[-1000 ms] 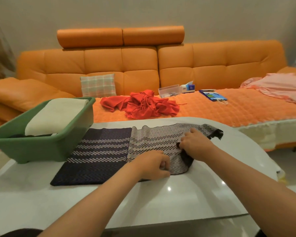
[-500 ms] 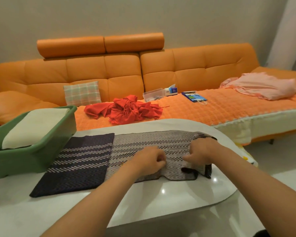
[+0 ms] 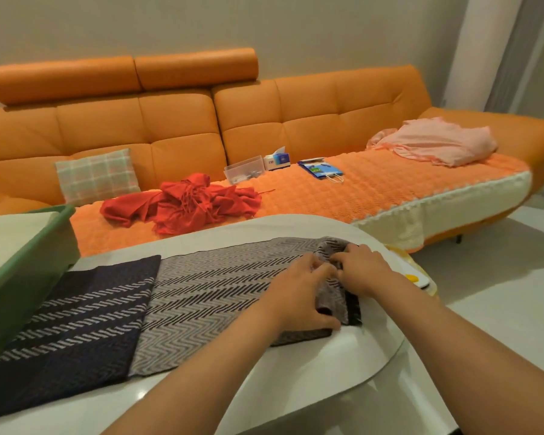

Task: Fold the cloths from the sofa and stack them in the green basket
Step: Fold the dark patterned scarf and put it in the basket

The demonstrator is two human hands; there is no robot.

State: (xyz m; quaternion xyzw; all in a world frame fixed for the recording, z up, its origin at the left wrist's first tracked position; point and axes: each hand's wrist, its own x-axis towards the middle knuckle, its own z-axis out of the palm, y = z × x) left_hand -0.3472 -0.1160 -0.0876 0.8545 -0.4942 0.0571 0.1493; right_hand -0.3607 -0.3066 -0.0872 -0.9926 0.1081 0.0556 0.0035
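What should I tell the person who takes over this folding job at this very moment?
Left hand: grips the folded right end of the herringbone scarf.
Right hand: pinches the same end.
The scarf lies spread on the white table, first fold begun.
Done: one cream cloth lies folded in the green basket.
Left: finish the scarf, then fold the red cloth and the pink cloth from the sofa, stack all in the basket.
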